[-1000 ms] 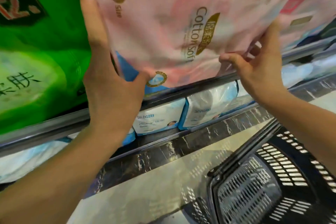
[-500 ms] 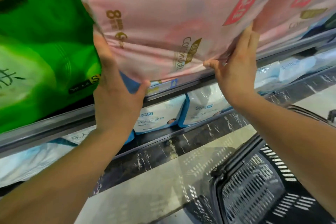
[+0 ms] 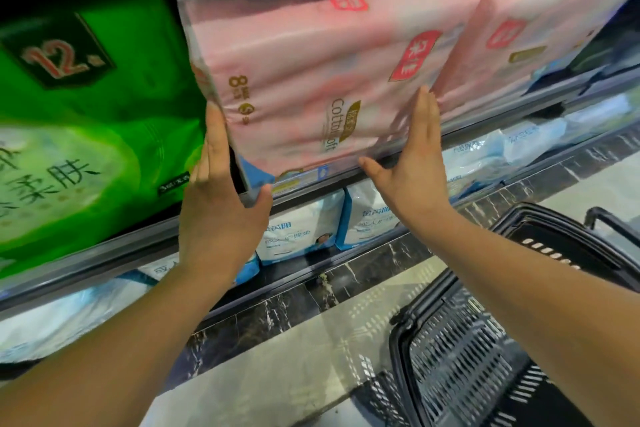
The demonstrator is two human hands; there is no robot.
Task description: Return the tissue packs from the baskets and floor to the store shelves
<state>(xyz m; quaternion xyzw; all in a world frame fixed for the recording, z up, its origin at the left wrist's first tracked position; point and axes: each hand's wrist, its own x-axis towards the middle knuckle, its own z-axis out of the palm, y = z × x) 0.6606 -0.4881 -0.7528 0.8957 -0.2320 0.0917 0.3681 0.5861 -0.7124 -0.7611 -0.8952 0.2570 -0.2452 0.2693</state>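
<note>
A large pink tissue pack [image 3: 311, 80] marked "Cottonsoft" stands upright on the upper shelf [image 3: 512, 109], its lower edge at the shelf rail. My left hand [image 3: 221, 208] lies against the pack's lower left corner, fingers straight up along its left side and thumb under the front corner. Over at the lower right of the pack's front, my right hand [image 3: 408, 177] presses flat with straight fingers. A second pink pack [image 3: 519, 31] stands right beside it on the right.
A big green tissue pack [image 3: 86, 149] fills the shelf to the left. Blue-and-white packs [image 3: 301, 229] line the lower shelf. A black plastic shopping basket [image 3: 464, 360] sits on the pale floor at the lower right, below my right forearm.
The pink pack went from tilted in the air to upright on the shelf. My right hand shifted from its underside to its front face; my left hand slid to the lower left corner.
</note>
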